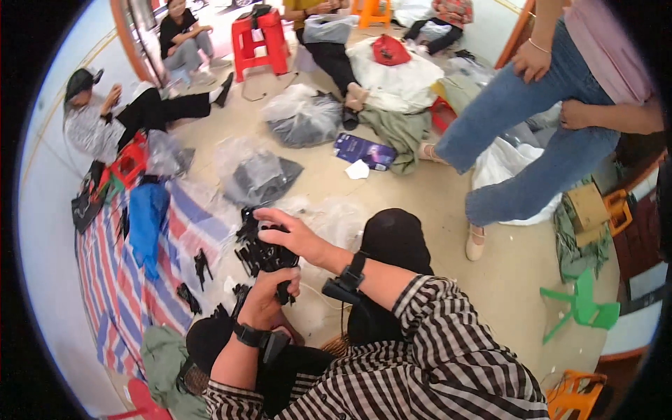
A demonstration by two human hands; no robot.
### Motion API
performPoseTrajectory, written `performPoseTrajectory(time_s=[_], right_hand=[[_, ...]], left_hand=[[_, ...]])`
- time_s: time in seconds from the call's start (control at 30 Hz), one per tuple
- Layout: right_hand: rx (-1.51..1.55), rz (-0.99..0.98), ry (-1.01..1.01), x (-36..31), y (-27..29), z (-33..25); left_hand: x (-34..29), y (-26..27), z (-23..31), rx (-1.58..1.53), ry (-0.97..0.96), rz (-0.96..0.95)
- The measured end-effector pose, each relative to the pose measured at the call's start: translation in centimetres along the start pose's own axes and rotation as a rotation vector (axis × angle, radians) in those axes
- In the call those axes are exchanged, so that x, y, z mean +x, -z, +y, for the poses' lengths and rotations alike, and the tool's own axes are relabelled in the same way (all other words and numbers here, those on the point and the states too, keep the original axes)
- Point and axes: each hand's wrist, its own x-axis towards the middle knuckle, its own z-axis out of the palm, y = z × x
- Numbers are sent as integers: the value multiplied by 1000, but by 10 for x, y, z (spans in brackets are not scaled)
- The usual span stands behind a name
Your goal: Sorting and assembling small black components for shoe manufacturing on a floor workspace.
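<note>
My left hand (269,292) is closed around the lower end of a bundle of small black parts (262,253), held above my lap. My right hand (295,234) lies over the top of the same bundle, fingers curled on it. Both wrists carry black bands with a small device, and my sleeves are black-and-white striped. More loose black parts (199,269) lie scattered on the striped red, white and blue sheet (119,280) to my left. A crumpled clear plastic bag (329,220) sits just behind the bundle.
Clear bags with dark contents (259,175) (304,119) lie on the tan floor ahead. A person in jeans (532,147) stands at right. Other people sit at the back and left. Red stools (259,38), a green toppled stool (581,304), and an orange stool (574,395) are around.
</note>
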Motion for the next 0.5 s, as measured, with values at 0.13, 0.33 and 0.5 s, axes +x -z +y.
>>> performPoseTrajectory(time_s=[0.13, 0.33, 0.5], right_hand=[[-97, -151, -2, -1, 15, -13], [-114, -178, 99, -3, 8, -22], [-34, -86, 25, -7, 4, -17]], left_hand=[[1, -3, -8, -32, 36, 6], [-10, 0, 2, -111, 39, -3], [-16, -16, 3, 26, -171, 31]])
